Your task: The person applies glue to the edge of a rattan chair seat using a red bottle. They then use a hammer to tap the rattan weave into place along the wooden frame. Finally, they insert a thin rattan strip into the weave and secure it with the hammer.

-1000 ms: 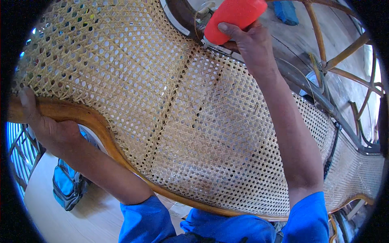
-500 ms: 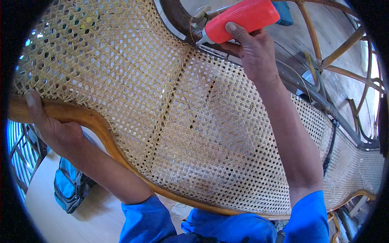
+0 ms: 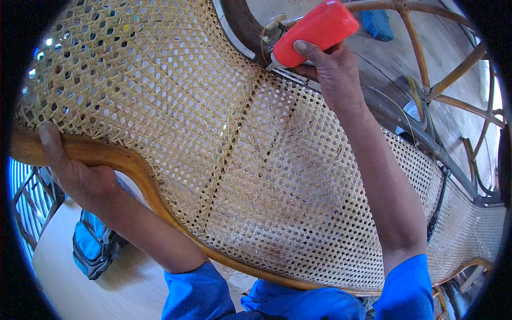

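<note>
A large panel of woven cane webbing stretches across the view inside a curved brown wooden frame. At the left, my left hand grips the frame's edge, with its thumb on top and its fingers hidden beneath. My right hand is closed around a red squeeze bottle with a white nozzle. The bottle is tilted, its tip pointing down at the far edge of the cane, where the webbing meets the dark frame rail. Whether anything flows from the tip cannot be made out.
Bare bentwood or rattan framework stands at the far right. A blue object lies on the floor behind it. A blue and black backpack rests on the pale floor at lower left. A dark strap crosses the cane at right.
The bottle has tipped more steeply, its nozzle now slightly lower and further right along the edge. The view has shifted a little; my left hand keeps its hold on the frame.
</note>
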The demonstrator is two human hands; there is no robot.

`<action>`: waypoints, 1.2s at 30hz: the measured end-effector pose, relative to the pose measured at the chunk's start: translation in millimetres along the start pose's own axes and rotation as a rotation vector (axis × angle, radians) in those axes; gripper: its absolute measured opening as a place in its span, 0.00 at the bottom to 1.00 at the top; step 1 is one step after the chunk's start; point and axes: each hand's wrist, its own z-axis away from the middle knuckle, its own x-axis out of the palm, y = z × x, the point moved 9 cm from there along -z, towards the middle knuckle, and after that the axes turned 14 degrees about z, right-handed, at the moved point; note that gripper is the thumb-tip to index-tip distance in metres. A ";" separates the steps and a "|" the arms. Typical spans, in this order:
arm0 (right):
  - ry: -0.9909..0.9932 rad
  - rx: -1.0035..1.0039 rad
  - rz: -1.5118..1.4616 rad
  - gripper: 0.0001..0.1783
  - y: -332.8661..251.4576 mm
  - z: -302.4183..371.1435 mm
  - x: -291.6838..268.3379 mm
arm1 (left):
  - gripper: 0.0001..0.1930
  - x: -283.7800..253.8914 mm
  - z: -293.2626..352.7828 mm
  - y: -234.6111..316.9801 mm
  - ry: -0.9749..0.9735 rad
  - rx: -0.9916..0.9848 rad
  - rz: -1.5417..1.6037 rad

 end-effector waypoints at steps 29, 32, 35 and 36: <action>0.009 -0.063 -0.009 0.25 -21.4 -2.6 0.3 | 0.30 1.0 -1.7 -1.5 -0.008 0.020 0.061; 0.043 -0.012 0.004 0.25 -9.9 -2.5 2.0 | 0.28 -5.4 -2.5 -2.3 0.068 0.007 0.115; 0.047 -0.002 0.025 0.25 -6.2 -3.4 3.6 | 0.28 2.0 3.1 1.1 0.057 0.003 0.079; 0.040 -0.004 0.012 0.25 -6.9 -3.0 5.6 | 0.29 0.8 2.5 1.7 0.058 0.004 0.062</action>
